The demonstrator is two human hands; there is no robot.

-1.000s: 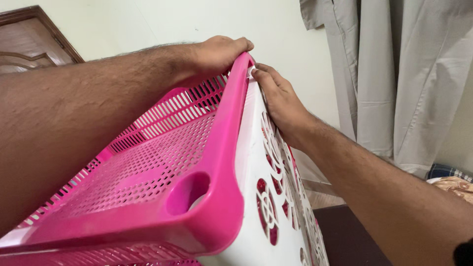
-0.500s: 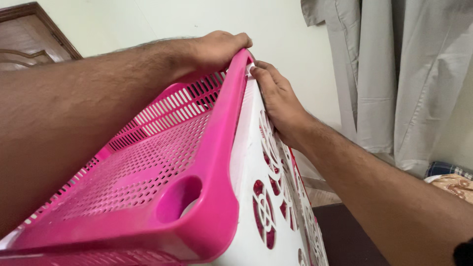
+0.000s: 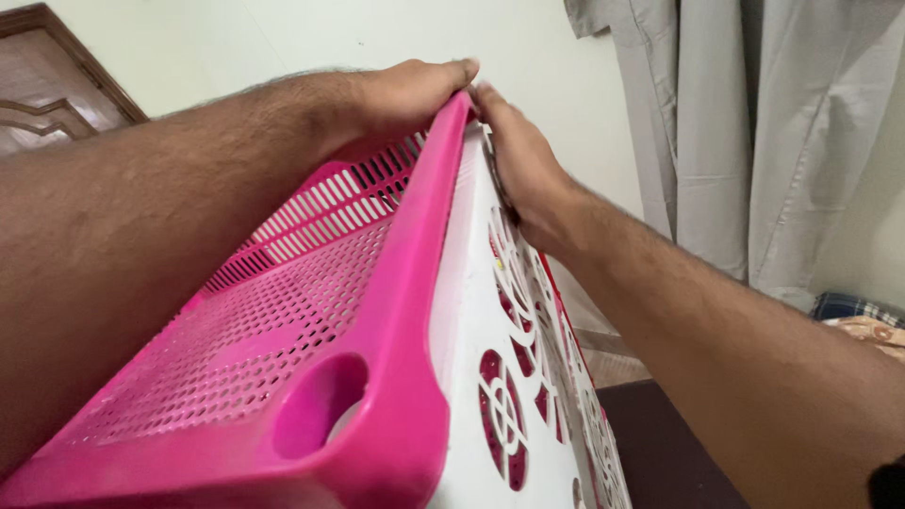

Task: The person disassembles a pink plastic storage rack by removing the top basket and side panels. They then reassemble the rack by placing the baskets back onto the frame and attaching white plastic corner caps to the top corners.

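The left hand point(image 3: 410, 90) curls over the far end of the pink shelf tray point(image 3: 283, 349), fingers wrapped down across the thick rounded rim so that the fingertips lie on the rim's right edge; it grips the tray closed, with no gap showing between fingers and plastic. Just to the right, the right hand point(image 3: 518, 165) lies flat and extended against the white side panel point(image 3: 514, 377), palm pressed to its upper far part, fingertips reaching up to where the panel meets the tray's corner. Its fingers are nearly straight rather than wrapped round anything, so it presses the panel more than clasps it; the thumb is hidden. The two hands almost meet at that far corner.

The tray is bright pink plastic, its floor pierced by rows of small round holes and its far wall by long upright slots. A smooth, broad rim runs along its right side from far to near, and at the near right corner sits a round socket hole. It fills the left and middle of the view, tilted so the near end looms large. The white panel stands against the tray's right edge, touching it along its length, and bears ornate cut-out patterns through which dark red shows.

Beyond, a pale wall point(image 3: 283, 38) rises at the far side, a brown wooden door point(image 3: 47, 75) at far left, grey curtains point(image 3: 754, 141) at far right, and a dark floor point(image 3: 660, 443) at near right.
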